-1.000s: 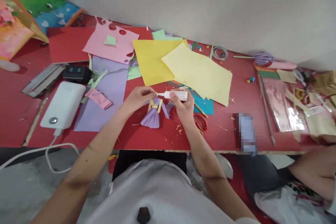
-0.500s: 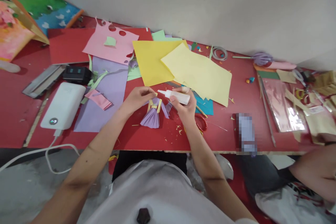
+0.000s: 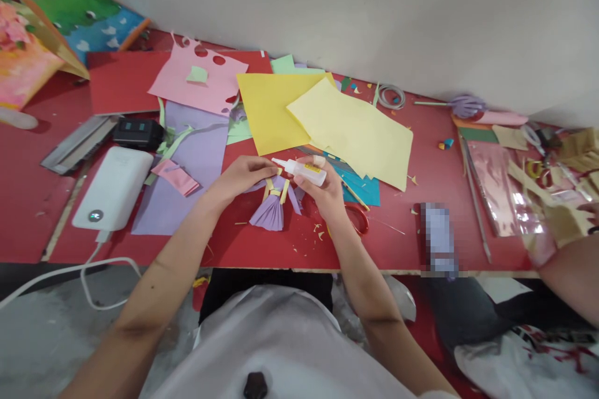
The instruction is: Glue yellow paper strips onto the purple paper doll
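Note:
My right hand (image 3: 325, 190) is closed around a small white glue bottle (image 3: 309, 173) with a yellow label and a long nozzle. The nozzle points left, its tip close to the fingertips of my left hand (image 3: 246, 176). Between the thumb and finger of that left hand is a small yellow paper piece (image 3: 279, 171), mostly hidden. Just below lies a paper dress (image 3: 270, 211) with a pleated purple skirt and yellow straps and waistband. Red-handled scissors (image 3: 359, 219) lie partly behind my right wrist.
Yellow sheets (image 3: 266, 112), a purple sheet (image 3: 201, 156) and a pink cut-out sheet (image 3: 201, 84) cover the table's back. A white power bank (image 3: 115, 190) with a cable sits left. Right are a blurred-out phone (image 3: 438, 237) and another person's arm (image 3: 575, 271).
The glue bottle has shifted left and turned so its label shows, bringing the nozzle over the left fingertips. My left hand stays nearly in place. The other person's arm has moved up onto the table.

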Demonstrator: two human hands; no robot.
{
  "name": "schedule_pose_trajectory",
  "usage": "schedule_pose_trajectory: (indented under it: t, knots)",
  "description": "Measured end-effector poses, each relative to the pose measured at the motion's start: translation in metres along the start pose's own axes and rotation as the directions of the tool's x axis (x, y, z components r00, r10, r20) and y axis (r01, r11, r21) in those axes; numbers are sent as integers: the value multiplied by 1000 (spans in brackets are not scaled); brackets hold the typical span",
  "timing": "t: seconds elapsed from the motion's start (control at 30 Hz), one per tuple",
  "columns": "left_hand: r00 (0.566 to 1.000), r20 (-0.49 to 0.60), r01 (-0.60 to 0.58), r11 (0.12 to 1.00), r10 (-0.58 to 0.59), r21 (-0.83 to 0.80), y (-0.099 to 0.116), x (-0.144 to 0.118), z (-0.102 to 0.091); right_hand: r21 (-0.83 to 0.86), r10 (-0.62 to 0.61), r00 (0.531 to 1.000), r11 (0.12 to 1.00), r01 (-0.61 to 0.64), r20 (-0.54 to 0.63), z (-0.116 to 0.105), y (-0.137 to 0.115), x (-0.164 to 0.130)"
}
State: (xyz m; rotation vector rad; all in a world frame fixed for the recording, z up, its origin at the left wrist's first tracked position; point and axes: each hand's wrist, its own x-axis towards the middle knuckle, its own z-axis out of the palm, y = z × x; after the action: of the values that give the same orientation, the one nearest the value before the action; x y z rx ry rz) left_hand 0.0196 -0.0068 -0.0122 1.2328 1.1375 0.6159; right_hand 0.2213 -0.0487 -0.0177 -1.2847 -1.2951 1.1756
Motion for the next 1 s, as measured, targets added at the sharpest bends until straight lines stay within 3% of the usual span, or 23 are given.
schedule_pose_trajectory:
  t: [0.33,0.7,0.87,1.0]
  knots:
    - [996,3,-87,981,88,175,0,-2,0,164,-27,999,986,23,20,5,8,0]
    - [984,-37,-151,927,174,344,-3,1,-3,104,-17,998,994,11,54,5,10,3]
    - [937,-129,-238,866,324,441,-3,3,-4,-58,-160,987,986,159,-2,3,7,4]
    - [902,-170,-300,859,397,416,3,-1,-4,-198,-313,949,930,311,19,1,9,3]
